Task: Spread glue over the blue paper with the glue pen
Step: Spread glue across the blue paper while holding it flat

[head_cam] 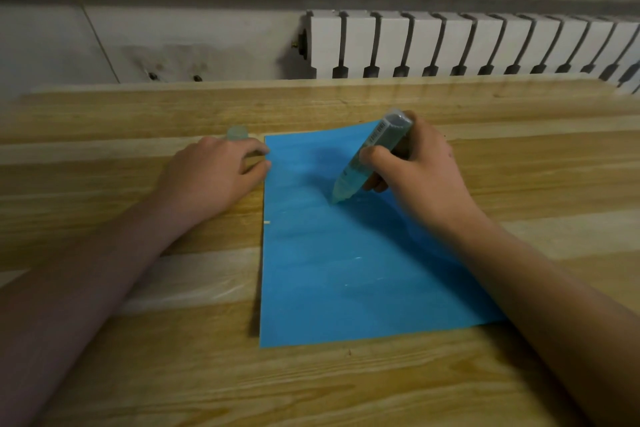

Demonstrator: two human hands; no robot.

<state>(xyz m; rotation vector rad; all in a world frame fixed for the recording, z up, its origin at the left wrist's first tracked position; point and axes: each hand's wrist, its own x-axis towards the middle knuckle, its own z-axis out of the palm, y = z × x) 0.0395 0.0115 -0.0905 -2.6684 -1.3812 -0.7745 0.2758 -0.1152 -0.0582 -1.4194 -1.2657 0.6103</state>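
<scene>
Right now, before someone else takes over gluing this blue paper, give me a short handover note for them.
Left hand: open, its fingers rest on the upper left edge of the blue paper, steadying it.
Right hand: grips the glue pen, tilted, with its tip down on the paper's upper middle.
The paper lies flat on the wooden table. A clear cap sits just beyond the left hand.
Done: faint shiny streaks show near the paper's middle. The blur hides how far the glue reaches.
Left: probably keep stroking out to the edges and the near end.
</scene>
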